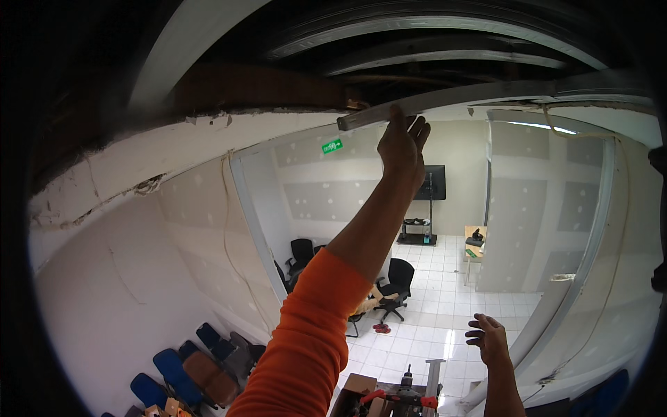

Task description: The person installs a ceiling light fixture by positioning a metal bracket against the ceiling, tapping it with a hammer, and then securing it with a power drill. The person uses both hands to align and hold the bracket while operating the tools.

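Observation:
Overhead, my left hand, at the end of an orange sleeve, is closed on a long grey metal channel near its left end. The thumb lies on the channel's near side and the fingers curl behind it. The channel runs off to the right beneath the ceiling framing. Lower down on the right, my right hand is raised in the air with its fingers apart and nothing in it.
Below me are a drill, a red-and-black tool, an upright metal piece and a cardboard box. Office chairs crowd the lower left. A black chair and a screen stand are farther off. Cables hang along the walls.

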